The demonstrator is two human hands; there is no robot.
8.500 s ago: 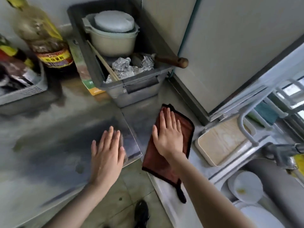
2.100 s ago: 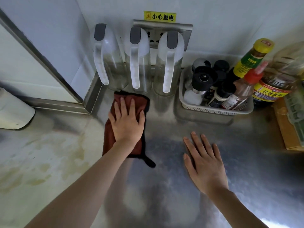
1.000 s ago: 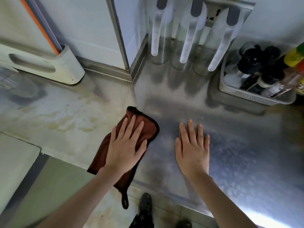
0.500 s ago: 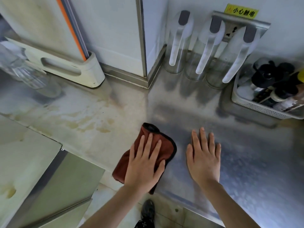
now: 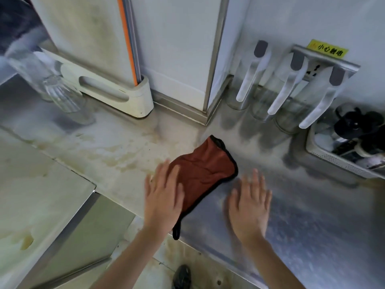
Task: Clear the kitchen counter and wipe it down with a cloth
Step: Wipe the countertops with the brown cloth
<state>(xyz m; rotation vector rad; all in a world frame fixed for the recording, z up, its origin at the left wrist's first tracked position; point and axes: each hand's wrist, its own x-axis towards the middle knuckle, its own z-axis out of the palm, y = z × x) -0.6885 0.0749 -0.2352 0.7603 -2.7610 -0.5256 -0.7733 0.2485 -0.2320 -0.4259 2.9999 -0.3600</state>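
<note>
head view, the only one we have. our left hand [image 5: 162,197] lies flat with straight fingers, blurred by motion, its thumb side over the near left edge of the red-brown cloth [image 5: 206,167]. it curls round nothing, it only presses. half a second ago that hand covered the middle of the cloth. now most of the cloth shows ahead of and to the right of the fingers, spread wider, its loop hanging over the counter [image 5: 312,226] edge just beside the wrist. our right hand [image 5: 249,205] is flat too, fingers straight, palm on bare steel just right of the cloth. we cannot tell whether it touches the cloth. it has kept that bracing place.

left of the left hand and a little ahead lie yellowish stains [image 5: 116,155], not yet wiped. beyond them stand a glass [image 5: 60,94] and a white holder [image 5: 116,94]. ahead of the right hand stand three clear jugs [image 5: 268,97], and off to its right a white basket [image 5: 341,161] of bottles.

we judge the wiping is heading leftward toward the stains, and the left hand may first need to settle back over the cloth.
</note>
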